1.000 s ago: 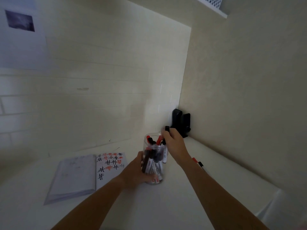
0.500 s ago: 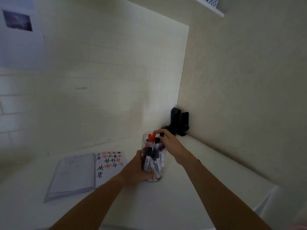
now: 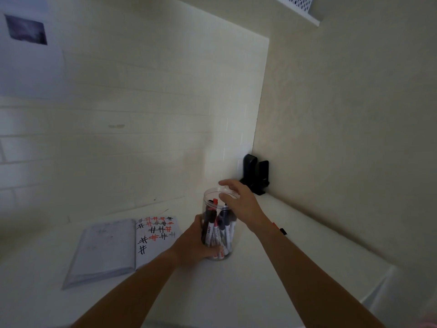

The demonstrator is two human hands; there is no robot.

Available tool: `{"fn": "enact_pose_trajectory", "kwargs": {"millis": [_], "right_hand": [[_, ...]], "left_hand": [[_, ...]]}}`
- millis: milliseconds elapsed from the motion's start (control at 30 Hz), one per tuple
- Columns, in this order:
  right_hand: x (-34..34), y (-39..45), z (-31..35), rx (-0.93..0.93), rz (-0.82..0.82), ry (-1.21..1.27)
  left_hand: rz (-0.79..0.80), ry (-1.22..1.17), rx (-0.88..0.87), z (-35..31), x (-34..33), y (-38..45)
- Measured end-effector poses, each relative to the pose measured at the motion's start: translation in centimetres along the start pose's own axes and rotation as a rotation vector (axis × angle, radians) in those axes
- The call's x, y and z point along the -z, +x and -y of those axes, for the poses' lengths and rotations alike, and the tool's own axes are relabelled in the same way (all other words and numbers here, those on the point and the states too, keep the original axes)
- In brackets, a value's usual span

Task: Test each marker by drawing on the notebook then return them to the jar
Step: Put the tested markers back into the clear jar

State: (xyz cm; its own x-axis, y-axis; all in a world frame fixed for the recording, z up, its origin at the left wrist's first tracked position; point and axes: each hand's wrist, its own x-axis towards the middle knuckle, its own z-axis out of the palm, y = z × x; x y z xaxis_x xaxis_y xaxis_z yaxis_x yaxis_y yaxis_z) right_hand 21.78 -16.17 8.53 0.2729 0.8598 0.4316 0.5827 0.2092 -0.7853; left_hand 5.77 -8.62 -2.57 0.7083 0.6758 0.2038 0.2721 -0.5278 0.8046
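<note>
Seemingly the step in hand is putting markers back, or drawing the next one out, and the head view, the only one, shows how to steady it. The left hand (image 3: 194,245) grips the clear jar (image 3: 214,197) low on its side, fingers curled round the wall, so the jar stands upright on the white table (image 3: 236,292). The right hand (image 3: 236,200) hovers over the jar's mouth, fingers loosely spread at the rim; it appears to hold nothing, though the palm side is hidden. Inside, the markers (image 3: 216,229) lean bunched, red and black caps up. The open notebook (image 3: 127,245), its right page covered in red and black hash marks, lies just left of the jar. A stray marker (image 3: 280,229) lies on the table behind the right forearm; it likely wants collecting. Keep the low grip firm and lower each marker straight between the others, so the jar does not tip.
</note>
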Motion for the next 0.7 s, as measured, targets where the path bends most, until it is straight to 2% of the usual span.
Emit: {"fn": "enact_pose_trajectory", "kwargs": {"millis": [133,300,367,567,633,700], "right_hand": [[-0.1,-0.2,1.0,0.027,-0.037,-0.001],[0.2,-1.0,-1.8,-0.201,-0.293,0.133],[0.8,-1.6,-4.5,-0.287,-0.344,-0.083],[3.6,-4.6,-11.7,-0.623,-0.16,-0.804],[4.6,-5.5,-13.2,-0.694,-0.142,-0.919],[5.6,-6.0,-14.4,-0.754,-0.164,-0.916]], "left_hand": [[0.001,-0.007,0.007,-0.1,0.0,-0.1],[-0.017,-0.028,0.005,-0.3,-0.1,-0.1],[0.002,-0.041,-0.005,-0.7,-0.9,0.0],[0.027,-0.079,-0.03,-1.8,-4.2,1.2],[0.02,-0.086,-0.032,-2.0,-4.7,1.6],[0.021,-0.088,-0.04,-2.1,-5.1,2.1]]}}
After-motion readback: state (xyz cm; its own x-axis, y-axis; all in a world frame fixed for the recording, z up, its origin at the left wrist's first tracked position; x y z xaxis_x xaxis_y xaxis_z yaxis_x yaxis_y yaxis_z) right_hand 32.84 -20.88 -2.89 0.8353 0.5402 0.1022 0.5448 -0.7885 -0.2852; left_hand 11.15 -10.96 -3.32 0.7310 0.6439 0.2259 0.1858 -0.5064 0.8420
